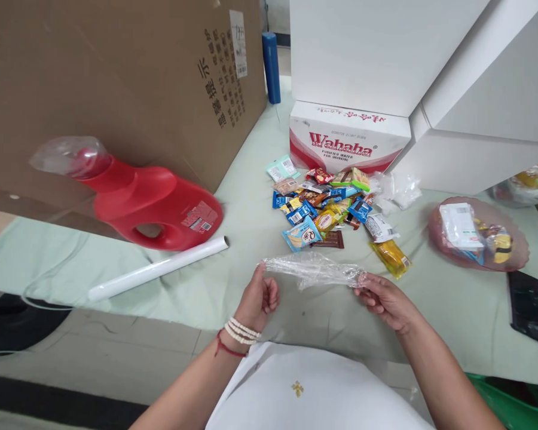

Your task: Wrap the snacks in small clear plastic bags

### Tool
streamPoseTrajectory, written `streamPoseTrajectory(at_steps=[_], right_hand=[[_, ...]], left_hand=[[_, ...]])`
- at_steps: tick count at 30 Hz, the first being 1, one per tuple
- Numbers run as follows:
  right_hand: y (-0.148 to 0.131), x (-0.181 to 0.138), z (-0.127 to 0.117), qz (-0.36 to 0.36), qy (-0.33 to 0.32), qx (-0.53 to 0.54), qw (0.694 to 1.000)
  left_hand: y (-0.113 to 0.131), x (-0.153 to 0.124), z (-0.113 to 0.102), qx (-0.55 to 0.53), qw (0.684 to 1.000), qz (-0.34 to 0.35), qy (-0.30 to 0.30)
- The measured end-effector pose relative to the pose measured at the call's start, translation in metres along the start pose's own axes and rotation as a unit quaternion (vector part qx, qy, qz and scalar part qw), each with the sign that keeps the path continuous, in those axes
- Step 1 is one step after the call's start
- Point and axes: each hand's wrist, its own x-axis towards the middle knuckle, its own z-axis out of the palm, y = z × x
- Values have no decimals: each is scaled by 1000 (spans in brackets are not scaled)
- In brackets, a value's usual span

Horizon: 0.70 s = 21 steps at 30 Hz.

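A clear plastic bag (pixel 314 272) is stretched sideways between my two hands, crumpled and flat, above the green tablecloth. My left hand (pixel 259 295) pinches its left end between thumb and curled fingers. At the other end, my right hand (pixel 381 298) grips the bunched plastic with its fingertips. Just beyond the bag lies a loose pile of small wrapped snacks (pixel 316 206) in many colours. The nearest are a light blue packet (pixel 302 235), a brown chocolate-coloured bar (pixel 330 239) and a yellow packet (pixel 391 257).
A red jug (pixel 161 200) lies tilted by a large cardboard box (pixel 130 77), with a white tube (pixel 161 267) before it. Behind the snacks stands a Wahaha carton (pixel 347 140). To the right are a pink bowl (pixel 517 254) of packets and a black phone (pixel 526 301).
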Motion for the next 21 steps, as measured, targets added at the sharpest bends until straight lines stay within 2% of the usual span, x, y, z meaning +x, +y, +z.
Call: streamPoseTrajectory(at_steps=[1, 2, 4, 6, 8, 10, 12, 15, 17, 21], right_hand=[[1, 0, 2, 4, -10, -1, 1000], [2, 0, 5, 10, -17, -1, 1000], [5, -1, 10, 25, -27, 3, 999], [8, -1, 14, 37, -30, 11, 999], [11, -3, 17, 38, -28, 16, 999], [14, -5, 20, 34, -26, 11, 999], [16, -6, 24, 31, -26, -5, 999], [18, -8, 29, 28, -33, -28, 999], [19, -9, 31, 26, -38, -32, 998], [13, -9, 24, 17, -28, -5, 999]], left_hand=[[1, -3, -2, -44, 997, -49, -51], [4, -7, -2, -96, 989, -69, -86], [9, -12, -4, -184, 976, -33, -112], [12, -17, -5, -192, 974, 7, -118], [9, -20, -8, -98, 987, -1, -125], [3, -20, -9, 39, 994, 3, -105], [-2, -16, -8, 154, 985, 63, -43], [-8, -5, 1, 270, 950, 153, 36], [-11, 2, 9, 307, 938, 158, 28], [-15, 10, 18, 275, 949, 155, -3]])
